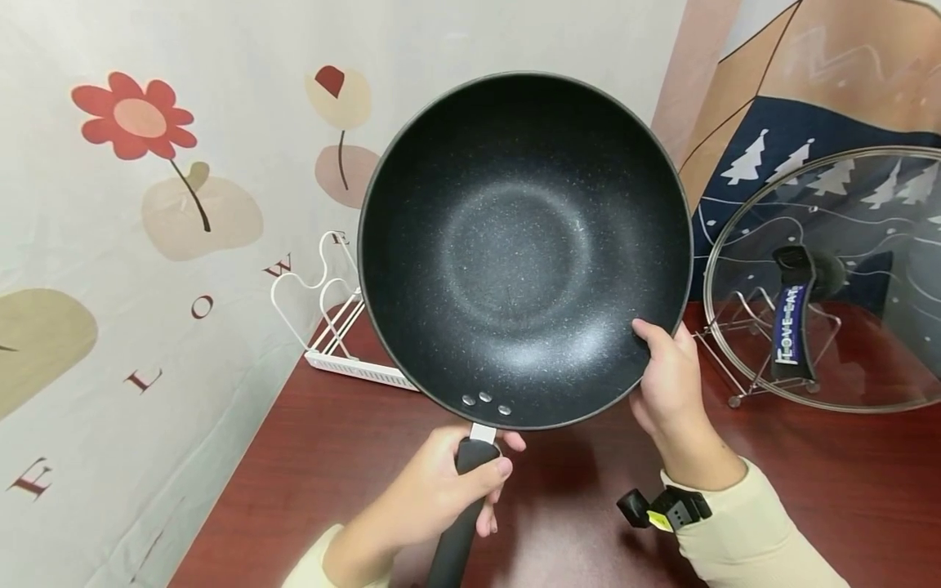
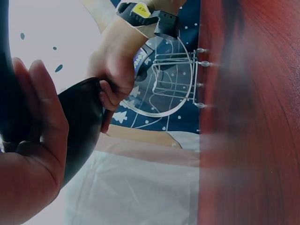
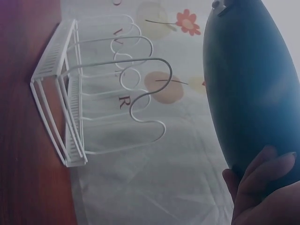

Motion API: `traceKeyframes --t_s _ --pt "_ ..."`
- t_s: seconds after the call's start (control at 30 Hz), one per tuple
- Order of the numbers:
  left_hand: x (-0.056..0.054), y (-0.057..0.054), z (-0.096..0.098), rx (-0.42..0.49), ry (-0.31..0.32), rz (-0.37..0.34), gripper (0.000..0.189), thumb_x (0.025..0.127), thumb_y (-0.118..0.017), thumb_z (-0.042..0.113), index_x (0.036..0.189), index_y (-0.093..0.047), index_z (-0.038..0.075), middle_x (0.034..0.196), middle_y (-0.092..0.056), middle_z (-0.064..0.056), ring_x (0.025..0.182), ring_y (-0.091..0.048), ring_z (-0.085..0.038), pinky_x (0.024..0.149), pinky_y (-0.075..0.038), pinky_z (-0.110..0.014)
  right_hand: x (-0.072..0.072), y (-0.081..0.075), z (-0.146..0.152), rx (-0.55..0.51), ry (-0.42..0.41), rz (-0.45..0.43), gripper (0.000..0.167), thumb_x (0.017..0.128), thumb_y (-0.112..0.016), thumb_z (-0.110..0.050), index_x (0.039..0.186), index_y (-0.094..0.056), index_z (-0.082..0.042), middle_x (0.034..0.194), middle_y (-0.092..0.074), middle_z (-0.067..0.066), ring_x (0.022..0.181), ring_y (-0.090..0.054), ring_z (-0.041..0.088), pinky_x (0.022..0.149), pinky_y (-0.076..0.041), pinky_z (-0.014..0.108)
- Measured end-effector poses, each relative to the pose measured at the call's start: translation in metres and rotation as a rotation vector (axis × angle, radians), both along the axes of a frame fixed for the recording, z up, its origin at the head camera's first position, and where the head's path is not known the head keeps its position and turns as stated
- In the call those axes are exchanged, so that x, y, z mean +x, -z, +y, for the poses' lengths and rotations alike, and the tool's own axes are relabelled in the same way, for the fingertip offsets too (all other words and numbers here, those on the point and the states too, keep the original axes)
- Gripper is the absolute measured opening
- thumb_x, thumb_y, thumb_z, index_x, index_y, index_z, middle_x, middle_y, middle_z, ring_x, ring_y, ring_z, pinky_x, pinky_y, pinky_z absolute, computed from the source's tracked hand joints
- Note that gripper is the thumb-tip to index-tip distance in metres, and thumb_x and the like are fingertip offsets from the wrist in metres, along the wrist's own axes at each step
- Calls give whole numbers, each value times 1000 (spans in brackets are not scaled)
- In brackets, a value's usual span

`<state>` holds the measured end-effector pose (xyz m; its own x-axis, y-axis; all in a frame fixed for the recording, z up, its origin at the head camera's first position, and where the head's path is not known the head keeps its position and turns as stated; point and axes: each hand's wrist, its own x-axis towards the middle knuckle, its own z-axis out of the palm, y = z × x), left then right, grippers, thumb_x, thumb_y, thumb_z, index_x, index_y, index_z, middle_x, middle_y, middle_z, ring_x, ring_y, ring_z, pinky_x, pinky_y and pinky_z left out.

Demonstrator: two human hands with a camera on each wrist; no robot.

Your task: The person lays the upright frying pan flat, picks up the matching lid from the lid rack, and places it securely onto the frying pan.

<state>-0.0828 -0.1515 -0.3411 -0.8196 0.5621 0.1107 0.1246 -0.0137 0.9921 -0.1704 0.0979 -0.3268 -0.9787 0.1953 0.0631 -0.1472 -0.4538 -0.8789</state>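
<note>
A deep black wok (image 1: 515,261) with a speckled interior is held up over the table, its inside facing the head camera. My left hand (image 1: 441,490) grips its black handle (image 1: 459,539) just below the metal neck, thumb across the top. At the lower right rim my right hand (image 1: 672,388) pinches the edge, with the thumb inside and the fingers behind. The left wrist view shows the wok's dark outer side (image 2: 82,122) edge-on between both hands. In the right wrist view, fingers (image 3: 262,178) press against the wok's underside.
Behind the wok a white wire rack (image 1: 360,371) stands on the dark red table (image 1: 294,457). To the right, a glass lid (image 1: 867,327) with a black handle stands upright in a metal wire stand (image 1: 735,400). A printed cloth (image 1: 243,310) hangs along the back and left.
</note>
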Motion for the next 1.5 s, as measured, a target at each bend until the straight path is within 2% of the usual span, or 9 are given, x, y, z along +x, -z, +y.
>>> traceKeyframes --t_s 0.23,0.43,0.6,0.77,0.9,0.97,1.17,1.27,1.5 --pt "-1 1 -2 24 21 3 28 100 -52 7 122 -55 -9 69 -49 -32 49 -62 -5 53 -59 -44 0 -1 0 6 7 -5 37 105 -35 -10 141 -41 -14 128 -49 0 118 -52 15 92 -53 20" --pt "3 -4 -3 80 59 -62 33 102 -50 9 129 -49 -9 71 -46 -37 50 -64 -7 59 -60 -52 1 -2 1 -14 -31 -22 34 106 -36 -11 139 -42 -16 128 -49 1 114 -55 13 91 -54 21" --pt "6 -6 -3 88 49 -84 36 102 -51 8 134 -44 -6 72 -46 -37 50 -66 -10 59 -60 -53 2 -3 3 -25 -27 -3 36 106 -36 -11 142 -41 -17 129 -48 0 117 -53 14 91 -54 21" --pt "7 -7 -3 67 26 -30 36 101 -52 6 133 -40 -6 71 -50 -31 47 -65 -13 57 -60 -51 2 -6 5 -42 -3 15 39 106 -36 -10 143 -41 -17 131 -48 0 119 -52 15 91 -54 21" --pt "8 -9 -2 15 -18 -23 35 101 -56 9 130 -42 -4 70 -54 -19 46 -63 -11 56 -60 -49 2 -8 6 -47 14 19 38 105 -36 -8 142 -43 -16 130 -49 0 119 -52 15 92 -53 21" --pt "8 -9 -1 -6 -37 -27 34 100 -57 11 129 -44 -2 69 -55 -16 45 -63 -11 55 -59 -49 2 -9 6 -26 18 18 38 105 -36 -8 142 -43 -16 130 -49 0 120 -51 15 92 -53 21" --pt "6 -6 -1 6 -44 -24 33 100 -58 8 129 -46 -2 67 -53 -21 44 -62 -12 51 -58 -50 2 -9 8 36 29 14 39 105 -38 -8 143 -44 -11 131 -50 -1 123 -50 15 95 -50 20" --pt "5 -4 0 14 -37 -17 33 100 -57 8 129 -46 -2 66 -53 -21 44 -62 -12 50 -58 -50 2 -9 8 31 39 17 38 104 -38 -7 141 -45 -10 129 -51 1 121 -52 16 94 -51 20" --pt "2 -2 1 4 -34 -47 32 100 -58 10 129 -48 3 66 -51 -20 43 -62 -10 52 -56 -57 2 -8 7 26 61 2 37 104 -38 -8 141 -45 -11 128 -51 1 120 -52 15 93 -52 19"
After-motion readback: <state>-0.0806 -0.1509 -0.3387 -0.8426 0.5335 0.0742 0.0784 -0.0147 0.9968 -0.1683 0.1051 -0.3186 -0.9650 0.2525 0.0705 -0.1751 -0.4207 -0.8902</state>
